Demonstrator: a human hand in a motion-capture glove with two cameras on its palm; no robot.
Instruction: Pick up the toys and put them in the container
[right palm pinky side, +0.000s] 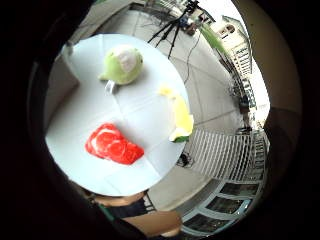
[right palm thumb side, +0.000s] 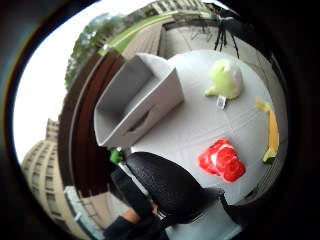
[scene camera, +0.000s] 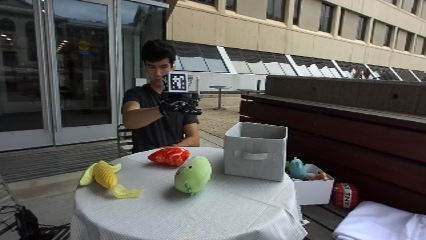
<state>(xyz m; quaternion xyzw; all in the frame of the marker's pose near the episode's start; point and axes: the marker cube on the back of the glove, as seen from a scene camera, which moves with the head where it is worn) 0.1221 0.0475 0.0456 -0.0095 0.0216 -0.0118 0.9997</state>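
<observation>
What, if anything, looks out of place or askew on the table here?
Nothing stands out. The red meat toy, yellow corn toy and green plush toy lie apart on the white tablecloth. The grey container stands upright beside them. The gloved right hand is raised above the table, holding nothing.

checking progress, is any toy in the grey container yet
No: the thumb side palm view shows the grey container empty, with the red toy, green toy and yellow toy on the table.
</observation>
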